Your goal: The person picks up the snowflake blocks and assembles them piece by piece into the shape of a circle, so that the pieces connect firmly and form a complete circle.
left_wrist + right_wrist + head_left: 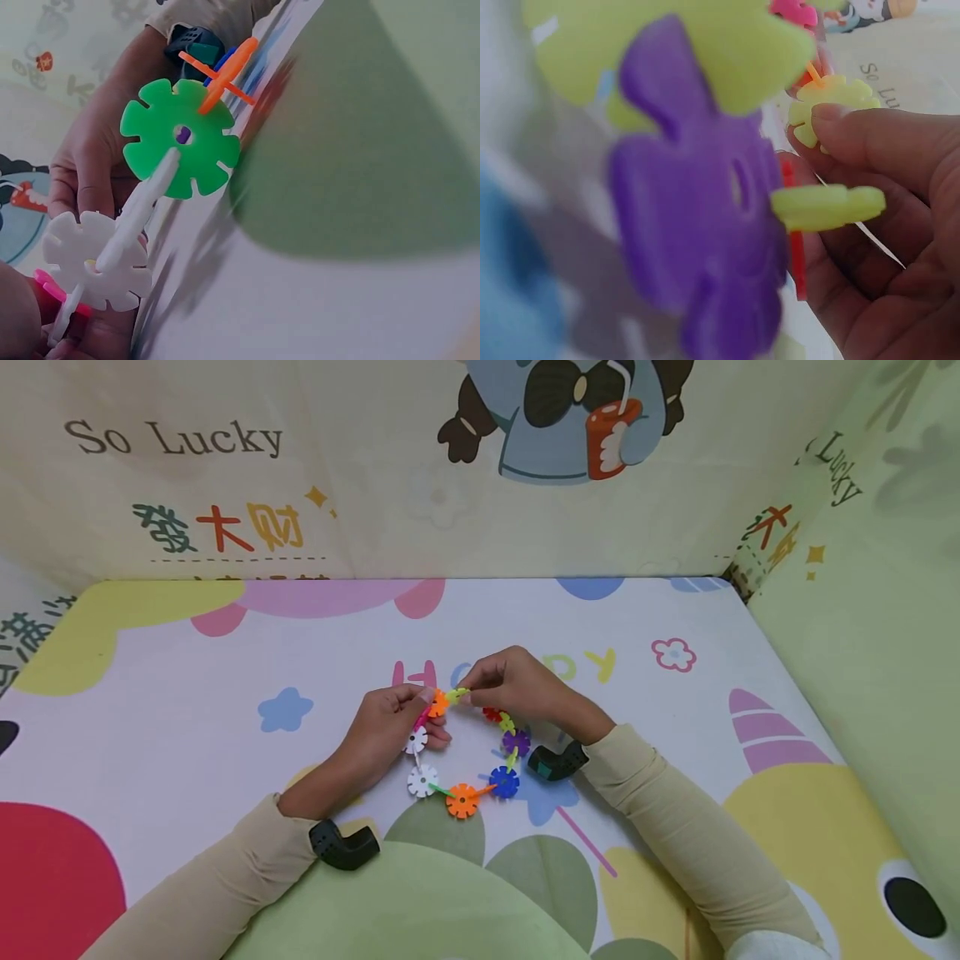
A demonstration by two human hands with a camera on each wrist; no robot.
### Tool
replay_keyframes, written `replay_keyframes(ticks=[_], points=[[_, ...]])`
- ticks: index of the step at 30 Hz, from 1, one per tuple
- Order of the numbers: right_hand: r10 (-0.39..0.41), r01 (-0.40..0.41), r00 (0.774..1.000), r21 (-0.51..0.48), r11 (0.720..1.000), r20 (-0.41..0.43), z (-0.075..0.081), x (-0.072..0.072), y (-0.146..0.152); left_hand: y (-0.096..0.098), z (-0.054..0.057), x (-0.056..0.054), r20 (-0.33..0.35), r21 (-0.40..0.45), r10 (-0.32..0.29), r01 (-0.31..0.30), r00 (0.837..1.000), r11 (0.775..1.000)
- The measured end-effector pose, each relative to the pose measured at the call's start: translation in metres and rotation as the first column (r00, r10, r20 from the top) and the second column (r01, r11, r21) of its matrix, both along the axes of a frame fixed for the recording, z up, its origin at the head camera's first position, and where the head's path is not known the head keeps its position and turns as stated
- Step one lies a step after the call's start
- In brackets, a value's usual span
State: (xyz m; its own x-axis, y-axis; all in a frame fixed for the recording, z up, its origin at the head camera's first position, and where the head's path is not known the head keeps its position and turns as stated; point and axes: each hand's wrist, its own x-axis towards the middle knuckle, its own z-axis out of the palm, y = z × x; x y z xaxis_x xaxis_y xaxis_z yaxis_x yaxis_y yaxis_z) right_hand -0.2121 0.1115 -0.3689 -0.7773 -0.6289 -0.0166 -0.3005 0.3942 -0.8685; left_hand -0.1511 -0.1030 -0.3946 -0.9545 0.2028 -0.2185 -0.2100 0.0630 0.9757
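Observation:
A loop of notched plastic snowflake discs joined edge to edge hangs between both hands, close over the table. My left hand [381,723] grips the loop's upper left, by an orange disc [438,703] and a pink disc [422,719]. With thumb and fingers, my right hand [534,688] pinches a yellow disc [840,91] that meets the orange one. Down the left side run white discs [423,781]; another orange disc [462,802] is lowest. Blue [504,782], purple [516,743] and red [491,715] discs climb the right side. A green disc [154,139] shows face-on in the left wrist view.
The table is covered by a printed cloth [187,735] with coloured shapes and letters. Behind it stands a printed fabric wall [375,510], and another panel [862,652] closes the right side. Dark wrist devices [347,847] sit on both sleeves.

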Motion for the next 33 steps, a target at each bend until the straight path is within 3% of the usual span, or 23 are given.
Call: replay_keyframes(ticks=[14,22,33], points=[[-0.016,0.019,0.996,0.035,0.999,-0.090,-0.004,0.002,-0.005,-0.002,0.000,0.000,-0.010,-0.067,0.001,-0.001,1.000,0.998],[-0.042,0.044,0.995,0.016,0.999,-0.085,-0.004,0.008,-0.007,-0.004,-0.001,0.001,-0.024,-0.098,-0.015,0.013,1.000,0.995],[-0.053,0.055,0.985,0.005,0.998,-0.161,-0.003,0.013,-0.007,-0.003,0.000,0.000,-0.034,-0.056,-0.034,0.032,0.999,0.998]])
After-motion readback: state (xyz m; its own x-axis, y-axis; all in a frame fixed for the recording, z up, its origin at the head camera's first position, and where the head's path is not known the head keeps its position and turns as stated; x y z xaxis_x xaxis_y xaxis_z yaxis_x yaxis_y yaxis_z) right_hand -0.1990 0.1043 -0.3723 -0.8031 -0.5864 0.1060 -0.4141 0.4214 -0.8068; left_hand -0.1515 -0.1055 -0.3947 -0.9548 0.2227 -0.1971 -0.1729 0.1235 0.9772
